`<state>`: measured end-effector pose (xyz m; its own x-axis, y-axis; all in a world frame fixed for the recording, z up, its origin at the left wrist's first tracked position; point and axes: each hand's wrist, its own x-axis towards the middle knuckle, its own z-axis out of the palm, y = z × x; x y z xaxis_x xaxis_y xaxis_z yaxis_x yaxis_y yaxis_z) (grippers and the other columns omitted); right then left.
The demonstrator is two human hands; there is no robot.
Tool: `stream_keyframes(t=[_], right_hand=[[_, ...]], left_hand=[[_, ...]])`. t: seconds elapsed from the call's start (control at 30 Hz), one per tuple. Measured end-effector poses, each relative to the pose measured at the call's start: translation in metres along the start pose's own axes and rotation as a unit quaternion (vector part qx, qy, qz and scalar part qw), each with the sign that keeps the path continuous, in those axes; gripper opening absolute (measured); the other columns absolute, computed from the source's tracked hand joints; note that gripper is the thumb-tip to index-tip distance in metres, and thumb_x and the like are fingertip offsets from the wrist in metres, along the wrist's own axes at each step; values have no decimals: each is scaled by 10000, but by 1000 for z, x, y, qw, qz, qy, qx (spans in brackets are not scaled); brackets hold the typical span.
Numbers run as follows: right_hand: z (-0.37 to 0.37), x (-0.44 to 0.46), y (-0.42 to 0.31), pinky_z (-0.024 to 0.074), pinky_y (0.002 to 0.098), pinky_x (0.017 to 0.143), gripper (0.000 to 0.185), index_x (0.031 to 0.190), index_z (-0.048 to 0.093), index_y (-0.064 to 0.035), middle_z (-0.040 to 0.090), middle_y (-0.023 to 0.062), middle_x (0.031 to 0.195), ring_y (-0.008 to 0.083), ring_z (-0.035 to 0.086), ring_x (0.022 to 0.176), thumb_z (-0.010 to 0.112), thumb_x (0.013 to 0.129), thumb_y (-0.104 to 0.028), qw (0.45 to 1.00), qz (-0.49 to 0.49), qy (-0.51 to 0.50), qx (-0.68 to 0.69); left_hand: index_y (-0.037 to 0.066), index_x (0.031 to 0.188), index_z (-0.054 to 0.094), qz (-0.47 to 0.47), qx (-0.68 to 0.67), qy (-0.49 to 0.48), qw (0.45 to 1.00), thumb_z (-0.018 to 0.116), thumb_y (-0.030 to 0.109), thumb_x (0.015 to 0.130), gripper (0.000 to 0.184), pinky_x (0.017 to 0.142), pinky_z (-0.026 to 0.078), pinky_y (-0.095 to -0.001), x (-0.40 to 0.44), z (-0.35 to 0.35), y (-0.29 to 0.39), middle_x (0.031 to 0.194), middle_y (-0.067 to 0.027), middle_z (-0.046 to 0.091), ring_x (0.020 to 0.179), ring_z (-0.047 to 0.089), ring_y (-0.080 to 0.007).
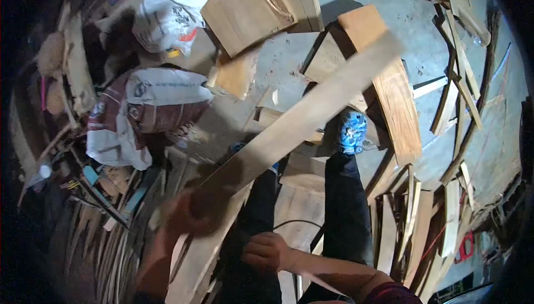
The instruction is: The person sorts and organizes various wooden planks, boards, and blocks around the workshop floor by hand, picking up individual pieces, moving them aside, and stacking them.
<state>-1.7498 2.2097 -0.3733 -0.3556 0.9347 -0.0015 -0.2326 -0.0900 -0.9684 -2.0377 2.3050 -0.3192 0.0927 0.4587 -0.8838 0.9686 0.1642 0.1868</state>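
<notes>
My left hand (192, 212), at the lower left and partly in shadow, is closed around the near end of a long wooden board (303, 117). The board slants up to the right across the view, its far end blurred, passing over my legs. My right hand (266, 253) is curled into a fist against my dark trouser leg (253, 231), and no object shows in it. Beyond the held board, an orange-brown plank (397, 109) lies on the floor beside my blue patterned shoe (351, 131).
Wide wood pieces (247, 12) stand at the top. A brown and white sack (167, 104) and a white sack (172, 9) lie to the left, above thin wood strips (100, 248). More offcuts (411, 215) and a red handle (464, 247) are at the right.
</notes>
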Motion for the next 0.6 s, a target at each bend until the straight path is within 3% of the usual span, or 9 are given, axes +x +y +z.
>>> stream_keyframes(t=[0.07, 0.1, 0.13, 0.17, 0.27, 0.37, 0.43, 0.57, 0.6], right_hand=[[-2, 8, -4, 530, 372, 600, 206, 912, 662, -120, 641, 75, 878, 267, 635, 756, 656, 721, -196, 995, -73, 70, 23], [-12, 8, 4, 524, 421, 663, 209, 910, 628, -92, 630, 110, 908, 312, 622, 826, 641, 702, -118, 994, -16, 57, 88], [-25, 9, 11, 521, 419, 654, 198, 884, 625, -90, 630, 103, 880, 308, 623, 808, 637, 686, -93, 997, 70, 33, 11], [-42, 11, 19, 517, 416, 645, 190, 857, 621, -89, 629, 97, 852, 303, 624, 789, 633, 669, -68, 985, 156, 8, -69], [-96, 28, 34, 500, 413, 603, 124, 771, 600, -78, 616, 115, 785, 307, 613, 705, 586, 679, 3, 956, 179, 195, -123], [-140, 51, 29, 493, 398, 586, 124, 693, 550, -54, 580, 137, 707, 303, 589, 631, 499, 694, 60, 941, 142, 285, -114], [-149, 59, 31, 486, 367, 583, 100, 695, 545, -27, 553, 141, 679, 312, 579, 616, 490, 699, 58, 932, 165, 297, -124], [-156, 59, 43, 463, 354, 564, 96, 746, 557, 0, 549, 145, 700, 304, 567, 605, 488, 721, 62, 916, 202, 325, -123], [-156, 62, 43, 453, 345, 563, 118, 754, 555, 7, 553, 140, 709, 287, 565, 600, 471, 724, 84, 913, 213, 331, -112]], left_hand=[[33, 1129, 584, -17, -162, 14, 986, 812, 408, 653, 648, 767, 510, -401, 80, 3, -3, 960, -158, 655, 912, 641, -319], [32, 1136, 553, 112, -4, 11, 994, 782, 397, 686, 623, 767, 507, -424, 115, -19, 69, 987, -176, 640, 919, 632, -347], [31, 1143, 522, 237, 150, 48, 959, 753, 386, 720, 598, 767, 504, -447, 150, -43, 143, 1015, -194, 625, 927, 622, -376], [52, 1205, 482, 263, 186, -10, 947, 808, 473, 603, 804, 788, 521, -463, 191, -45, 172, 985, -184, 644, 926, 637, -380], [93, 1225, 400, 342, 62, 13, 937, 801, 334, 656, 738, 806, 516, -488, 247, -17, 298, 1057, -195, 615, 939, 631, -405], [-3, 1347, 286, 431, -63, 60, 898, 810, 449, 677, 963, 933, 466, -470, 279, 37, 359, 1226, -272, 455, 1127, 522, -433], [-23, 1392, 217, 429, -51, 134, 892, 784, 522, 697, 1050, 986, 425, -473, 289, 53, 377, 1291, -277, 379, 1199, 451, -447], [-24, 1250, 389, 263, -246, 123, 925, 652, 374, 864, 614, 960, 408, -452, 331, 54, 358, 1198, -243, 457, 1120, 487, -381], [-29, 1262, 411, 260, -199, 204, 923, 647, 391, 881, 614, 918, 454, -422, 358, 65, 331, 1158, -219, 510, 1028, 555, -316]])
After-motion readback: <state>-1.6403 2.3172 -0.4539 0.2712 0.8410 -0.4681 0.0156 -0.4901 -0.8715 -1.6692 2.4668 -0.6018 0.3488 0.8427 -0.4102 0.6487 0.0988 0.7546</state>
